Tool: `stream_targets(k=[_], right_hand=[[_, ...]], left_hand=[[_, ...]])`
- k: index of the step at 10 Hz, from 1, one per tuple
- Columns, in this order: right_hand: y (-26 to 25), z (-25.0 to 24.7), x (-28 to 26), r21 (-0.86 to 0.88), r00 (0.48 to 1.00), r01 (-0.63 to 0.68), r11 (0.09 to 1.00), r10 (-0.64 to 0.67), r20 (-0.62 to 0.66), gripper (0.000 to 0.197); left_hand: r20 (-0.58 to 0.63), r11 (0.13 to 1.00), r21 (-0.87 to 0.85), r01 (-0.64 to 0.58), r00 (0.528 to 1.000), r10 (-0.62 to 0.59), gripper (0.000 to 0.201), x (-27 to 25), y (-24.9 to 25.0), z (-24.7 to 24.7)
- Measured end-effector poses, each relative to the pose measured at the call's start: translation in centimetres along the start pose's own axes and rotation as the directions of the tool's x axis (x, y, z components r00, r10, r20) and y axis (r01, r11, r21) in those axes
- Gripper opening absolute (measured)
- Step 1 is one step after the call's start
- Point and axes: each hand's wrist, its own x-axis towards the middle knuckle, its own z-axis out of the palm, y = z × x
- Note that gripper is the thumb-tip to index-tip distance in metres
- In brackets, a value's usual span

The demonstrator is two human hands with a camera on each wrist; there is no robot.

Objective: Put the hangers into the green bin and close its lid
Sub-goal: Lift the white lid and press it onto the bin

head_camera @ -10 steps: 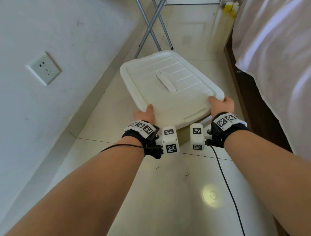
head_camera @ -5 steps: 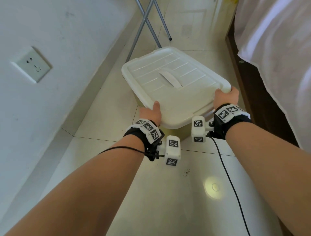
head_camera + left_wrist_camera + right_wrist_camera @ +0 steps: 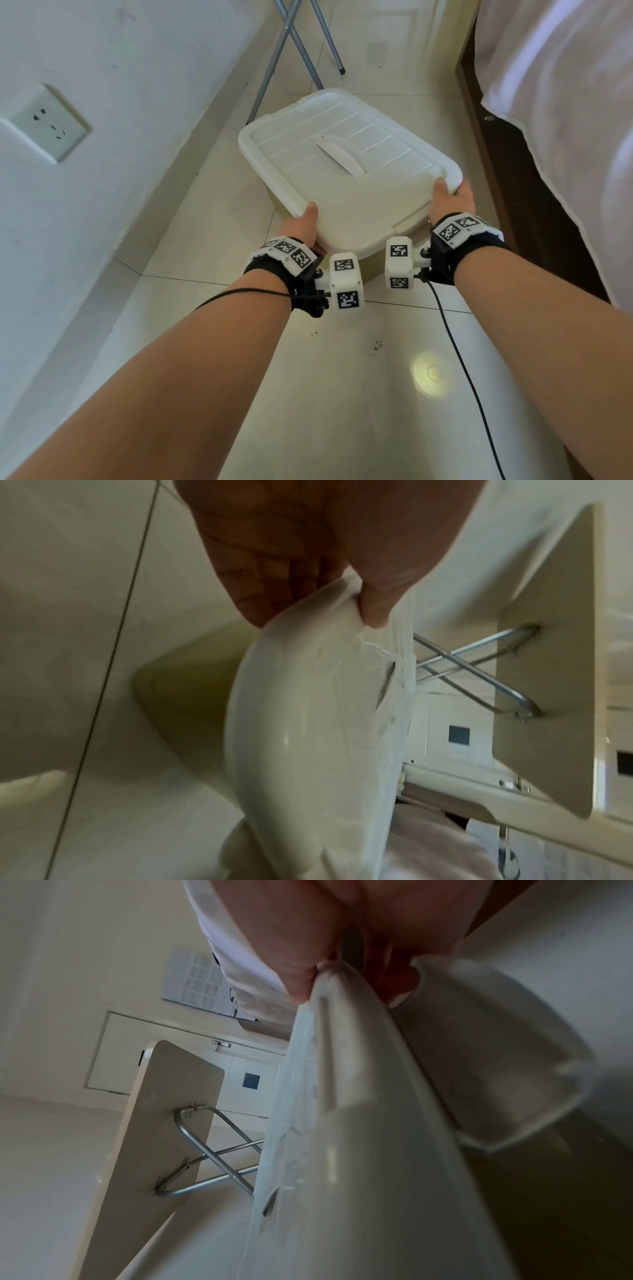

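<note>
**Both hands on the lid, bin underneath**

The left hand [image 3: 303, 224] pinches the near left corner of the white lid [image 3: 346, 161], thumb on top and fingers [image 3: 270, 588] curled under the rim. The right hand [image 3: 452, 202] grips the near right corner the same way, thumb over the edge, fingers [image 3: 394, 969] tucked beneath. The lid spreads away beyond the fingers, and under it, just below both grips, the green bin [image 3: 371, 270] shows only as a pale green wall on the tiled floor [image 3: 342, 394]. Whether the lid is fully seated, I cannot tell. Hangers are out of sight. Past the lid stand crossed metal legs [image 3: 291, 44] of a folding surface. Left of the fingers runs a white wall [image 3: 137, 102] with a socket [image 3: 44, 123]; to the right, a bed [image 3: 565, 102] draped in white.
</note>
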Motion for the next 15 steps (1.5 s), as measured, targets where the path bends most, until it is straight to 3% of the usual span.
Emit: stream_targets(k=[2, 3, 4, 5, 6, 7, 8, 9, 10, 11, 12, 13, 14, 15], right_hand=[[0.0, 0.7, -1.0, 0.000, 0.999, 0.009, 1.000, -0.009, 0.033, 0.065], [-0.3, 1.5, -1.4, -0.023, 0.996, 0.013, 1.000, -0.011, 0.088, 0.069], [-0.9, 3.1, -3.1, -0.040, 0.969, 0.039, 0.998, -0.028, 0.247, 0.076], [-1.3, 5.3, -4.1, -0.048, 0.912, 0.089, 0.995, -0.062, 0.405, 0.109], [-1.6, 6.7, -6.0, -0.249, 0.904, 0.227, 0.942, -0.108, 0.414, 0.100], [-1.1, 7.2, -6.5, -0.220, 0.939, 0.213, 0.952, -0.137, 0.316, 0.086], [-1.1, 7.1, -6.6, -0.204, 0.952, 0.150, 0.967, -0.086, 0.294, 0.079], [-1.6, 6.8, -6.4, -0.223, 0.955, 0.126, 0.967, -0.058, 0.289, 0.074], [-2.3, 6.4, -6.0, -0.295, 0.947, 0.157, 0.943, -0.059, 0.315, 0.067], [-2.6, 6.2, -6.1, -0.371, 0.924, 0.244, 0.896, -0.099, 0.369, 0.058], [-2.8, 6.5, -6.5, -0.401, 0.898, 0.296, 0.867, -0.111, 0.425, 0.055], [-2.8, 6.5, -6.7, -0.362, 0.903, 0.257, 0.896, -0.090, 0.419, 0.056], [-2.3, 6.4, -7.0, -0.249, 0.931, 0.172, 0.953, -0.075, 0.356, 0.058], [-1.8, 6.7, -7.4, -0.224, 0.961, 0.145, 0.964, -0.084, 0.263, 0.063]], left_hand=[[0.007, 0.992, -0.118, 0.046, 0.999, -0.045, 0.037, -0.8, -0.7, -0.5], [0.061, 0.957, -0.281, 0.076, 0.996, -0.061, 0.032, -1.4, -1.6, -1.2], [0.119, 0.920, -0.364, 0.143, 0.987, -0.106, 0.028, -2.2, -2.3, -1.9], [0.183, 0.901, -0.385, 0.199, 0.974, -0.137, 0.025, -3.3, -3.1, -2.6], [0.252, 0.912, -0.342, 0.226, 0.957, -0.143, 0.029, -4.0, -3.5, -3.3], [0.213, 0.941, -0.275, 0.197, 0.967, -0.140, 0.055, -4.1, -3.5, -4.5], [0.044, 0.950, -0.237, 0.204, 0.979, -0.199, 0.097, -3.4, -3.6, -7.9], [-0.267, 0.924, -0.251, 0.289, 0.897, -0.353, 0.152, 2.4, -6.3, -14.6], [-0.511, 0.929, -0.290, 0.228, 0.784, -0.352, 0.153, 2.2, -5.9, -19.6], [-0.596, 0.987, -0.097, 0.131, 0.786, -0.163, 0.121, -1.8, -3.2, -21.4], [-0.515, 0.981, 0.154, 0.120, 0.857, -0.024, 0.090, -1.9, -2.4, -22.5], [-0.421, 0.927, 0.350, 0.136, 0.906, 0.026, 0.081, -0.5, -2.1, -23.6], [-0.370, 0.934, 0.340, 0.113, 0.929, 0.022, 0.075, 0.9, -2.0, -24.6], [-0.405, 0.952, 0.283, 0.120, 0.914, 0.005, 0.063, 0.9, -1.9, -24.8]])
